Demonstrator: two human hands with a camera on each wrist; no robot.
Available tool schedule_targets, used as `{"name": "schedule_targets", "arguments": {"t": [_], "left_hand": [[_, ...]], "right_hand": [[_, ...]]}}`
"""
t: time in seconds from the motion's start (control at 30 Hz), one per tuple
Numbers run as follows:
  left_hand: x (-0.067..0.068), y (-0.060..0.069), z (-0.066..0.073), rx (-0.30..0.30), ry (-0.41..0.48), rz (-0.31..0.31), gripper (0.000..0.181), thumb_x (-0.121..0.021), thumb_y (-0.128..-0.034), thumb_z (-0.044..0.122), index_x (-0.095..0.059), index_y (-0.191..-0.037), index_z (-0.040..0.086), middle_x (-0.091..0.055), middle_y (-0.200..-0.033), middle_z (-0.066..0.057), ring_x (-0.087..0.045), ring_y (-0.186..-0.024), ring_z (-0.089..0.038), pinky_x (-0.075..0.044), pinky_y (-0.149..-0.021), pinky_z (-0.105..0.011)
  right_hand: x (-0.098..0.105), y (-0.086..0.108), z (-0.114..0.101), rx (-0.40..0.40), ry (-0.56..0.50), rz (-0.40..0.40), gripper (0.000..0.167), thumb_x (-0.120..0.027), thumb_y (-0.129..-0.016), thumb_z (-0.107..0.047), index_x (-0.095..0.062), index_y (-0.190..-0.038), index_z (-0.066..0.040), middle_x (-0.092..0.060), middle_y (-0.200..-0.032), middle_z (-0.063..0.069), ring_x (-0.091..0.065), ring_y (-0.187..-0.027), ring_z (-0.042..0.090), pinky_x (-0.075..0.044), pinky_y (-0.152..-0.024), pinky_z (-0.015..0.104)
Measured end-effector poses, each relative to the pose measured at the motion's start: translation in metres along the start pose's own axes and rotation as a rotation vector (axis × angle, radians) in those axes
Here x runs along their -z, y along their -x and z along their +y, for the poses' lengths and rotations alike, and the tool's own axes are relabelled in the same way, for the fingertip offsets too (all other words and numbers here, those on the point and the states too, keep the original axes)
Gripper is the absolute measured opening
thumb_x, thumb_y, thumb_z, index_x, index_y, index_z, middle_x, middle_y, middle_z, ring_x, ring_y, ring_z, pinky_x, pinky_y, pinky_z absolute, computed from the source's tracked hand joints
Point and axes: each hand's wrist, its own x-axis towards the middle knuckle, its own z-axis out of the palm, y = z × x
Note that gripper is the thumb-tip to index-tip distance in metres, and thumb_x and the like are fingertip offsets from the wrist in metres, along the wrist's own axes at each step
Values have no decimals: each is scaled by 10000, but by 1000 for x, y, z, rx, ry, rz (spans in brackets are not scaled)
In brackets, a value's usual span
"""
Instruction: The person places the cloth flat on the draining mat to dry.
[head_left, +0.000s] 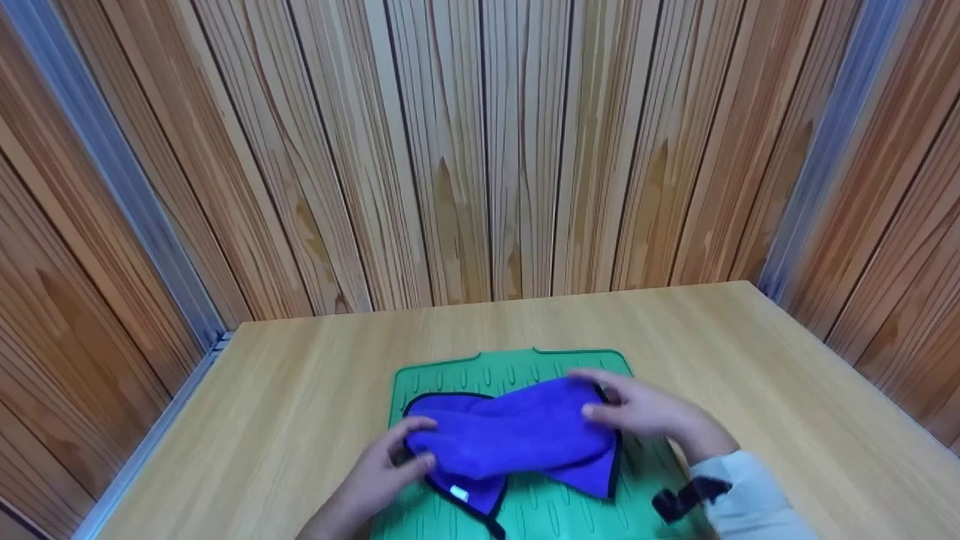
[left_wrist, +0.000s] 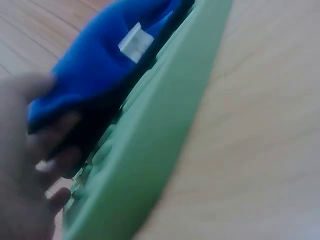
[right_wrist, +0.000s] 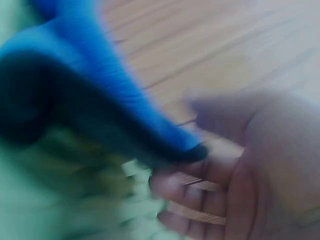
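Note:
A blue-violet towel point(head_left: 525, 431) with black edging lies loosely folded over a green ridged mat point(head_left: 555, 517). The left hand point(head_left: 390, 461) holds its left end. In the left wrist view, that hand's thumb lies on top of the towel point(left_wrist: 95, 70) and its fingers are underneath, near a white label point(left_wrist: 136, 43). At the towel's right end is the right hand point(head_left: 637, 405). In the right wrist view, the fingers point(right_wrist: 192, 197) touch or nearly touch the towel's dark edge, while the thumb stands apart from it. Blur hides the exact contact there.
The mat lies on a light wooden table point(head_left: 315, 405). Wood-plank walls point(head_left: 450, 150) rise behind and at both sides, with metal-coloured posts in the corners. A black strap point(head_left: 690, 499) is on the right sleeve. A short black strip point(head_left: 491, 527) trails from the towel's front corner.

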Motion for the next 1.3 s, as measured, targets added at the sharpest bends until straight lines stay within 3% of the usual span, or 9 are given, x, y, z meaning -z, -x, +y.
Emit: {"name": "schedule_targets", "arguments": {"t": [0.1,0.23,0.47,0.57,0.7,0.87,1.0,1.17,1.3], "left_hand": [[-5,6,0,35,-134,-61,499,-731,-916,435,-556,-1378,363,-398,-1530,-159,-313,-1419,-417,-291,-1086,-677],[-9,11,0,50,-192,-61,478,-700,-945,422,-524,-1389,416,-378,-1558,-148,-276,-1453,-453,-266,-1094,-707],[-9,18,-2,-32,-20,5,431,-570,-1042,175,-483,-1462,208,-401,-1562,-151,-377,-1415,-341,-392,-1096,-459],[-7,21,-2,-86,80,28,442,-528,-1057,138,-429,-1484,85,-402,-1549,-200,-390,-1412,-321,-407,-1087,-337],[-4,20,-1,-107,172,98,444,-533,-1057,138,-411,-1462,3,-637,-1206,-168,-601,-1125,-204,-475,-920,-240],[-4,16,-2,-58,211,237,417,-558,-1048,146,-440,-1414,-17,-613,-823,-34,-576,-802,-140,-453,-777,-246],[-2,15,-2,-20,162,137,514,-608,-1029,235,-415,-1459,30,-642,-922,-67,-595,-864,-180,-478,-776,-272],[1,17,-6,-7,13,-84,669,-695,-956,394,-412,-1520,172,-465,-1509,-178,-437,-1380,-352,-418,-1065,-485],[1,17,-7,-39,-147,-112,688,-749,-910,412,-453,-1504,228,-409,-1554,-118,-337,-1445,-382,-312,-1124,-590]], "right_hand": [[-10,4,5,26,-52,-69,681,-678,-977,-334,-359,-1575,-269,-244,-1633,197,-193,-1482,478,-173,-1137,697],[-16,10,7,-32,-88,-100,809,-805,-873,-290,-374,-1554,-353,-198,-1651,172,-159,-1488,482,-139,-1123,727],[-12,14,4,9,-75,-71,765,-779,-894,-186,-399,-1547,-306,-269,-1622,182,-229,-1475,453,-189,-1138,685],[-3,18,2,18,-117,-64,705,-741,-933,-215,-402,-1547,-282,-385,-1546,208,-400,-1390,417,-321,-1102,634],[11,23,-1,59,-161,-49,611,-664,-993,-218,-399,-1543,-232,-577,-1357,215,-606,-1187,331,-486,-984,501],[17,25,-2,96,-118,-11,556,-621,-1021,-208,-402,-1532,-176,-683,-1188,153,-672,-1039,261,-511,-891,403],[11,23,-2,61,-58,-21,560,-623,-1021,-270,-416,-1535,-190,-653,-1222,174,-631,-1084,288,-495,-899,470],[4,23,-2,-17,-86,-141,744,-737,-937,-255,-356,-1576,-257,-312,-1582,232,-331,-1419,441,-244,-1114,679],[0,25,-6,-128,-105,-213,887,-831,-840,-161,-356,-1570,-331,-120,-1657,205,-137,-1490,464,-124,-1149,697]]}}
